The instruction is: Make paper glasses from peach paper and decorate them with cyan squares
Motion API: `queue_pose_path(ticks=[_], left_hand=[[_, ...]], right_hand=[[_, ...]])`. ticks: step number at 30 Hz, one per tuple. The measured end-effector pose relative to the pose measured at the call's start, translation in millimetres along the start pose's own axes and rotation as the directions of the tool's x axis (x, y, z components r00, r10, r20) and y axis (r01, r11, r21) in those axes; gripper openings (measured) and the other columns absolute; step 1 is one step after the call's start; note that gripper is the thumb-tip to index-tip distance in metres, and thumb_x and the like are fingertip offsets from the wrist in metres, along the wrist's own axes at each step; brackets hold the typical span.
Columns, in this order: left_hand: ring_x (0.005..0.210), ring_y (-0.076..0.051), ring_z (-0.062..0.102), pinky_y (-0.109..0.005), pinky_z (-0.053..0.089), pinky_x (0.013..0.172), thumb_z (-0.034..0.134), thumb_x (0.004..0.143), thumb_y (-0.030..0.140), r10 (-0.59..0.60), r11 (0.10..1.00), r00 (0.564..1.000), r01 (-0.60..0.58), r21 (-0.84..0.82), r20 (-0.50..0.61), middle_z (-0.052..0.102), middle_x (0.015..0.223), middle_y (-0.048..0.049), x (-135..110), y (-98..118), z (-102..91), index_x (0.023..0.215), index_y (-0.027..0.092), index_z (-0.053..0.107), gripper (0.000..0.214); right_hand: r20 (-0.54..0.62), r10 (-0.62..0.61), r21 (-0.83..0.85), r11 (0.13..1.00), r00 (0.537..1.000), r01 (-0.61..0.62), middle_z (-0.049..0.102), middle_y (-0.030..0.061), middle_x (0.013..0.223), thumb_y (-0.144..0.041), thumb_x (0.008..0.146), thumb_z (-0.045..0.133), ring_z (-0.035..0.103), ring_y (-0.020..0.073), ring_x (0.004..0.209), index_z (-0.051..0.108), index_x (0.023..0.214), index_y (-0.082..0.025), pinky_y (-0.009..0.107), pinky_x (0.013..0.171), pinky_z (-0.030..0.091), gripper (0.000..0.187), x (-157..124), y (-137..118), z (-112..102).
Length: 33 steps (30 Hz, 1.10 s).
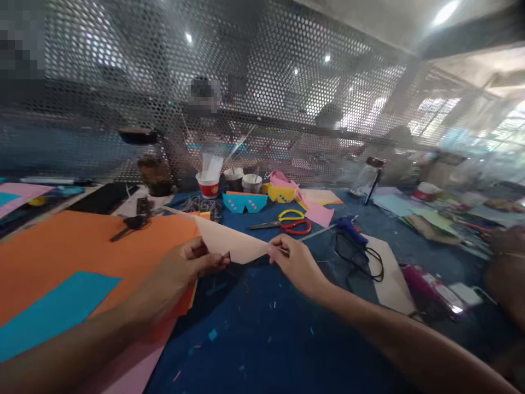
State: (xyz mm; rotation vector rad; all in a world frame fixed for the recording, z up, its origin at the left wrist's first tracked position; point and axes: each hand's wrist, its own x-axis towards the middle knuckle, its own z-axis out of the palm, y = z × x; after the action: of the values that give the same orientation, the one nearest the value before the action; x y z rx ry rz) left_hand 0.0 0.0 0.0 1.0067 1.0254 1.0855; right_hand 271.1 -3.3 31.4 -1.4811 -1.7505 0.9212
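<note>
Pale peach paper [233,241] is held up in the air, nearer the wearer than the scissors [298,226] and to their left. The left hand [186,265] pinches its left part, the thumb nearly closed against the fingers. The right hand [299,268], just on the wearer's side of the scissors, grips the right corner between thumb and forefinger, the other fingers curled in.

The scissors, with one yellow and one red handle loop, lie on the blue table [246,339], blades pointing left. Just beyond them sit a blue glasses-shaped cut-out [245,203] and a yellow cut-out [281,194]; a red and white cup [208,186] stands farther back to their left. A pink scrap [324,215] lies just right of the scissors, and farther right a blue tool [353,232] with a dark cord partly covers a whitish sheet [389,273]. Well left of the scissors, orange sheets [135,235] spread out beneath the left arm, bearing a teal piece [61,306] and a small dark object [137,216].

The peach paper is plain and slanted, its long upper edge dropping rightward; it narrows towards the right corner, and its lower edge is angled.
</note>
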Motion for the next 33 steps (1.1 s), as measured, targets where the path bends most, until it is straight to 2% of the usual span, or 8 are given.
queue_pose_path(ticks=[4,11,16,20,25,28,33], left_hand=[[0.094,-0.021,0.079,-0.028,0.065,0.090,0.100,0.075,0.039,0.001,1.000,1.000,-0.001,0.010,-0.012,0.084,0.106,-0.0040,3,-2,-2.2,0.113,0.025,0.083,0.043],[0.093,-0.020,0.077,-0.027,0.063,0.087,0.097,0.078,0.037,0.027,0.998,1.000,-0.028,0.065,0.006,0.083,0.104,-0.0056,2,2,-1.2,0.109,0.024,0.084,0.036],[0.092,-0.022,0.078,-0.031,0.065,0.090,0.098,0.077,0.036,0.035,0.999,0.999,-0.034,0.020,-0.005,0.083,0.098,-0.0060,3,3,0.0,0.097,0.022,0.084,0.028],[0.092,-0.021,0.079,-0.031,0.065,0.091,0.100,0.073,0.039,0.014,0.999,1.000,-0.014,-0.038,-0.013,0.085,0.098,-0.0068,3,7,4.4,0.092,0.021,0.083,0.031],[0.091,-0.020,0.080,-0.028,0.066,0.089,0.101,0.072,0.041,-0.041,0.997,0.998,0.038,-0.071,-0.041,0.086,0.102,-0.0066,-1,13,10.1,0.094,0.023,0.083,0.034],[0.094,-0.022,0.080,-0.028,0.066,0.090,0.101,0.072,0.042,-0.047,0.997,0.998,0.045,-0.063,-0.033,0.086,0.100,-0.0076,-4,15,11.4,0.089,0.022,0.084,0.031],[0.096,-0.024,0.080,-0.030,0.067,0.089,0.104,0.065,0.045,-0.035,0.996,0.998,0.031,-0.089,-0.046,0.086,0.100,-0.0098,-3,16,10.0,0.082,0.020,0.085,0.036]], right_hand=[[-0.004,-0.033,0.013,0.999,0.999,0.033,0.076,0.0001,0.083,-0.027,0.101,0.062,0.069,0.0171,0.077,0.069,0.092,-0.021,0.028,0.069,0.043,0.013,-1,1,-1],[-0.022,-0.058,0.060,0.996,0.998,0.059,0.076,0.0011,0.081,-0.028,0.098,0.067,0.071,0.0177,0.078,0.072,0.090,-0.021,0.028,0.074,0.049,0.012,-1,-1,0],[-0.057,-0.122,0.105,0.986,0.991,0.127,0.074,0.0007,0.079,-0.031,0.096,0.068,0.070,0.0175,0.077,0.072,0.087,-0.021,0.028,0.074,0.051,0.014,-1,1,1],[-0.123,-0.170,0.134,0.973,0.978,0.186,0.074,0.0009,0.078,-0.034,0.096,0.067,0.070,0.0179,0.077,0.071,0.085,-0.021,0.029,0.075,0.053,0.017,0,2,1],[-0.177,-0.164,0.156,0.969,0.970,0.192,0.075,0.0006,0.076,-0.035,0.095,0.068,0.071,0.0181,0.075,0.071,0.085,-0.022,0.028,0.073,0.055,0.017,0,-1,0],[-0.160,-0.164,0.155,0.970,0.973,0.188,0.075,0.0003,0.076,-0.034,0.095,0.068,0.071,0.0176,0.075,0.071,0.084,-0.022,0.027,0.073,0.054,0.017,0,-2,1],[-0.108,-0.158,0.159,0.972,0.981,0.174,0.075,-0.0002,0.075,-0.034,0.096,0.069,0.069,0.0169,0.073,0.072,0.083,-0.022,0.026,0.069,0.051,0.018,-2,-1,3]])
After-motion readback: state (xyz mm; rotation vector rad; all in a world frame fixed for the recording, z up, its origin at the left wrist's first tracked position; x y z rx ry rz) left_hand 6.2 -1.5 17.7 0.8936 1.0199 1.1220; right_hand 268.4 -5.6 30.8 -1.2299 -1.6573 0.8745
